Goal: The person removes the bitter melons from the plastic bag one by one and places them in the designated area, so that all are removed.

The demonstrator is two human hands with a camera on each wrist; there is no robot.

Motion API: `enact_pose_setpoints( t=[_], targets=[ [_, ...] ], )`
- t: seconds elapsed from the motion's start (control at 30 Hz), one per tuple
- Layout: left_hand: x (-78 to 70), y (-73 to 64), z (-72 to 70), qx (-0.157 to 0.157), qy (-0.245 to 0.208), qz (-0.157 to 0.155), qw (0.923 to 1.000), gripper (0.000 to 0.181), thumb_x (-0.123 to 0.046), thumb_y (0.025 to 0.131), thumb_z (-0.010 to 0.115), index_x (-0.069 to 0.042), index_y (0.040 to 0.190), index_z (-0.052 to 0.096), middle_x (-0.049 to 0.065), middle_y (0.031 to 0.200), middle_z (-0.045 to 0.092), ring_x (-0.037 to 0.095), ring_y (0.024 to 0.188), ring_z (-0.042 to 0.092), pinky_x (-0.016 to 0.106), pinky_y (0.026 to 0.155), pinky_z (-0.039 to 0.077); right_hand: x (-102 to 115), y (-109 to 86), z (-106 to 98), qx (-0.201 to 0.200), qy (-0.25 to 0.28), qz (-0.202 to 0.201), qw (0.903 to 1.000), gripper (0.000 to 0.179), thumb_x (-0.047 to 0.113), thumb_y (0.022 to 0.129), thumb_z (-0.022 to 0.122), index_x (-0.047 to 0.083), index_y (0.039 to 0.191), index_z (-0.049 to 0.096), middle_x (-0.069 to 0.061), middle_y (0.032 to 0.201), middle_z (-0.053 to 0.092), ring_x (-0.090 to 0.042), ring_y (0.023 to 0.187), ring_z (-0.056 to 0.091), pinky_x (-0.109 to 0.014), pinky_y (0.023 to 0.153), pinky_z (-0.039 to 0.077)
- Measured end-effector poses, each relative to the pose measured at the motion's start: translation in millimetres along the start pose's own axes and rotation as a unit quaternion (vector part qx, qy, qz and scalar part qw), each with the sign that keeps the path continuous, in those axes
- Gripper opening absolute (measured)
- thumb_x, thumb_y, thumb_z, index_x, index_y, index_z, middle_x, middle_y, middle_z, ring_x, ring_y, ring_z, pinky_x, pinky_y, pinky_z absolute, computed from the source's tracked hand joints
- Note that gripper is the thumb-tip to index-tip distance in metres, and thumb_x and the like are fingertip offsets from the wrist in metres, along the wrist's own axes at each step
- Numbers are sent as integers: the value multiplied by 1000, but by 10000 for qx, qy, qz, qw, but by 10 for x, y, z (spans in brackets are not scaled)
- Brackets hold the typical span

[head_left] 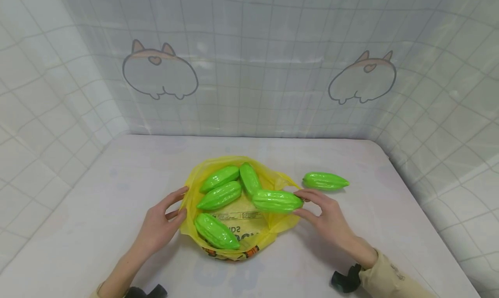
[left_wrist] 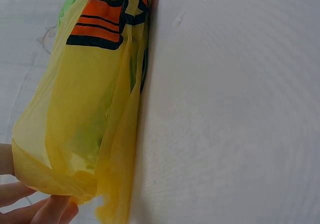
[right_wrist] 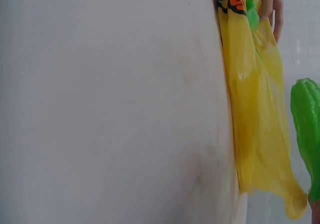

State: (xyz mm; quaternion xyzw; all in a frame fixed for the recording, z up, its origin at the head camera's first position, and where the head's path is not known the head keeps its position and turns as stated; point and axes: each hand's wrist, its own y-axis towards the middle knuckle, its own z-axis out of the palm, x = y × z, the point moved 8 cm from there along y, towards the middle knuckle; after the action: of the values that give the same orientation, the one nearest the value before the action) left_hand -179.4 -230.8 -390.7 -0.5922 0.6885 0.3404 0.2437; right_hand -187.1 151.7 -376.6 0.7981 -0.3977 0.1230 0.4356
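A yellow plastic bag lies wide open on the table, its mouth facing up. Several glossy green bitter melons rest inside it. My left hand grips the bag's left rim; in the left wrist view its fingers curl at the yellow film. With thumb and fingers, my right hand pinches the right end of another bitter melon, which extends over the bag's right side. The right wrist view shows this held bitter melon raised beside the bag's wall.
One more bitter melon lies on the white table, just right of the bag and behind my right hand. Grid-patterned sheeting with cartoon animal outlines stands behind the table and along both sides.
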Motion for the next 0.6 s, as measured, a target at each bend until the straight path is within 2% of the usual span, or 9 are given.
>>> enact_pose_setpoints(
  t=[0.33,0.6],
  targets=[
    [-1,0,-2,12,-14,10,10000,53,-5,97,57,-14,148,47,18,145,53,39,130,54,41,94,57,-56,-76,-184,-220,-115,18,9997,52,-3,71,84,6,119,70,-3,116,71,-13,95,64,-11,86,51],
    [-8,-2,-1,12,-9,10,10000,53,-5,97,57,-13,148,47,19,144,53,40,129,54,41,94,57,-141,-143,-303,-339,-348,238,9985,50,-2,72,83,5,120,70,-2,114,71,-11,95,62,-4,87,44]
  ],
)
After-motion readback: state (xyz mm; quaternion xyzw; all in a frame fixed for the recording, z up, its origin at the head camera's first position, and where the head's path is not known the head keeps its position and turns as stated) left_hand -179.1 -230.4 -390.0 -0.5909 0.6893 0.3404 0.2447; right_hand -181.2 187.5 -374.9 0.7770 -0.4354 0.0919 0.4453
